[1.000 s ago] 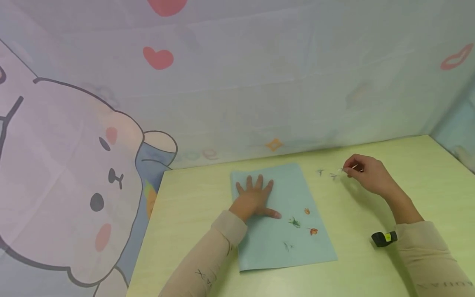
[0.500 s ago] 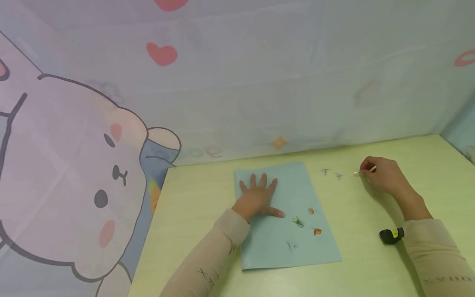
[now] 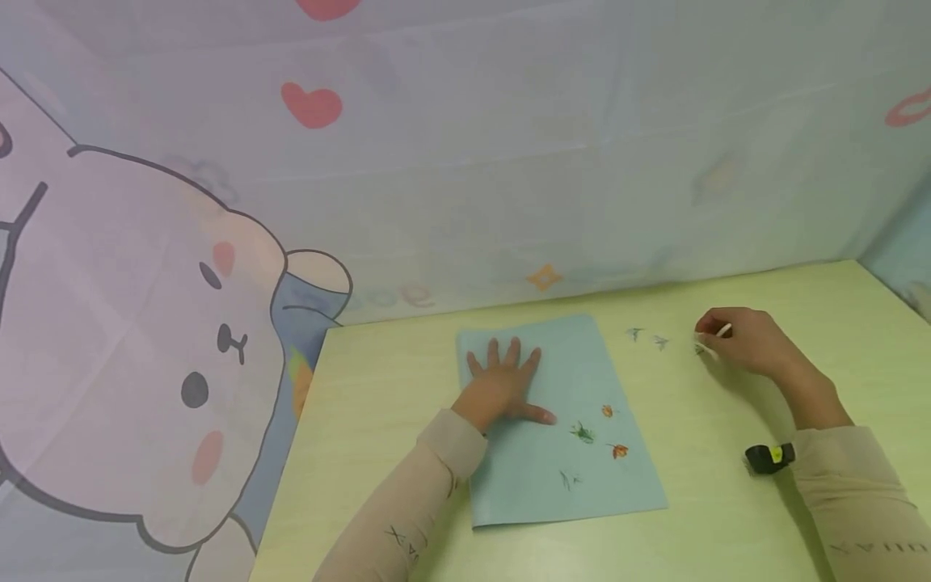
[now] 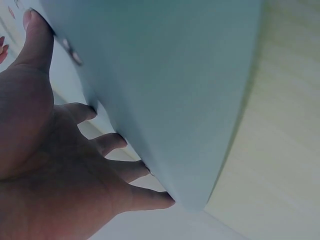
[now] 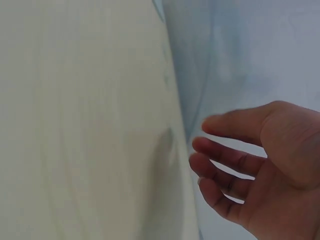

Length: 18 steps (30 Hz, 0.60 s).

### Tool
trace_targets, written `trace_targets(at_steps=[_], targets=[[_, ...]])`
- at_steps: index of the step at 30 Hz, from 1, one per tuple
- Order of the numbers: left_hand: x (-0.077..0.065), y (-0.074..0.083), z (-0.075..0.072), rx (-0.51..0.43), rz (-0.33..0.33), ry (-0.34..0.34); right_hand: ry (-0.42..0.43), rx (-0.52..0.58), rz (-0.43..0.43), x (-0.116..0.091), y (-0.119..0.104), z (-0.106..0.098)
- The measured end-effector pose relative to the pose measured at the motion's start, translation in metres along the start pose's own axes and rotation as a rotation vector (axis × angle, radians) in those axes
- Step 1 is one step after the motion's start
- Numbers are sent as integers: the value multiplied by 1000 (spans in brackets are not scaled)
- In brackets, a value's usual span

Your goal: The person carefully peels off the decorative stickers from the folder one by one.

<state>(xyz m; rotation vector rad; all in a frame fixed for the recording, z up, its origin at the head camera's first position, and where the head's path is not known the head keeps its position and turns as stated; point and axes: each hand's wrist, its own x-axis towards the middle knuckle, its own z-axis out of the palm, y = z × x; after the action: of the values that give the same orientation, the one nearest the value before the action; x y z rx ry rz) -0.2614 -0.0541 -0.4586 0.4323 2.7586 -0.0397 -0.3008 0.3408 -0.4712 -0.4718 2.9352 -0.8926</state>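
My left hand (image 3: 498,388) lies with fingers spread on a light blue sheet (image 3: 524,477). In the left wrist view its fingertips touch the sheet. To the right, my right hand (image 3: 745,343) pinches a thin white stick (image 3: 723,330), its rear end poking out behind the fingers. A small dark leaf-like piece (image 3: 699,350) shows just under the fingertips. Two more small pieces, a green-grey one (image 3: 635,333) and a pale one (image 3: 660,342), lie left of that hand on the table. In the right wrist view the fingers are bent and the stick is hidden.
On the sheet sit a green leaf shape (image 3: 582,433), two orange ones and a faint grey-green sprig (image 3: 570,479). The yellow-green table (image 3: 378,436) ends at a printed cloth (image 3: 465,202) behind and at the left. A black camera (image 3: 768,458) is on my right wrist.
My right hand has moved rightward, away from the two small pieces, with the stick. A dark piece now shows under its fingertips. My left hand stays on the sheet.
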Motion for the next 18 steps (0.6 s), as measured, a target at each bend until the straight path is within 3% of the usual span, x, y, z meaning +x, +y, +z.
trace_targets(at_steps=[6,11,18], targets=[[-1,0,-1,-3,3,6,3,57,-113,0,-35,7],[4,-1,4,-11,-2,-6,-46,113,-197,2,-63,30],[8,-1,6,-29,-4,-20,-137,198,-318,4,-84,59]])
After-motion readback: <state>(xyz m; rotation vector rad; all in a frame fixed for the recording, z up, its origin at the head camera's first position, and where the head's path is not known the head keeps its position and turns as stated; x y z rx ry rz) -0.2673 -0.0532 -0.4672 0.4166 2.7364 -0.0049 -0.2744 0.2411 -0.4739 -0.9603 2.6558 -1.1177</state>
